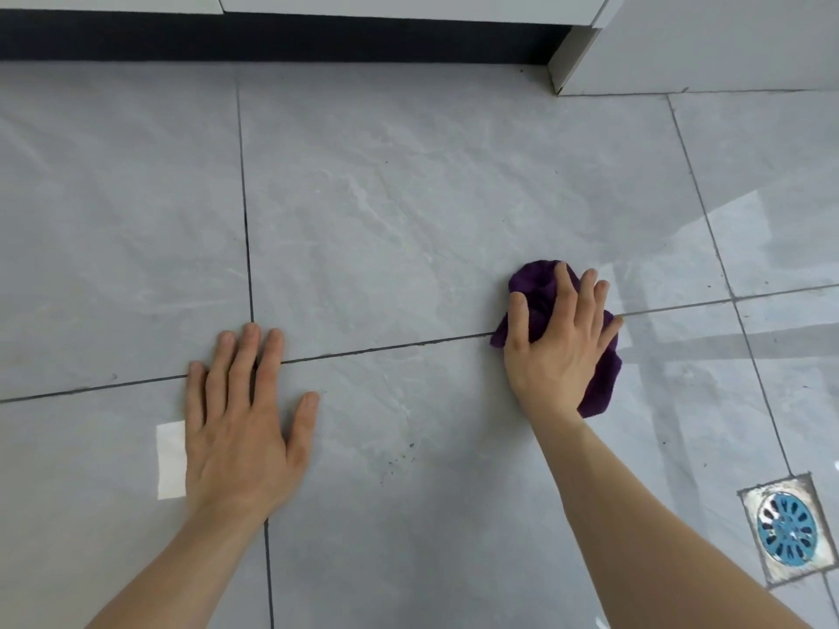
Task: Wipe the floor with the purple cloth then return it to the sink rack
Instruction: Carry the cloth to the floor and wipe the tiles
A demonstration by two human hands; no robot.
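Observation:
The purple cloth (pixel 535 283) lies bunched on the grey tiled floor (pixel 386 197), right of centre. My right hand (pixel 558 342) presses flat on top of it with fingers spread, covering most of the cloth; purple edges stick out above, left and lower right of the hand. My left hand (pixel 240 424) rests palm down on the bare tile at the lower left, fingers apart, holding nothing. The sink rack is out of sight.
White cabinet fronts with a dark toe-kick (pixel 272 38) run along the top. A white panel corner (pixel 567 61) juts out at the upper right. A square floor drain with a blue grate (pixel 787 528) sits at the lower right. Small dark specks (pixel 399 460) dot the tile between my arms.

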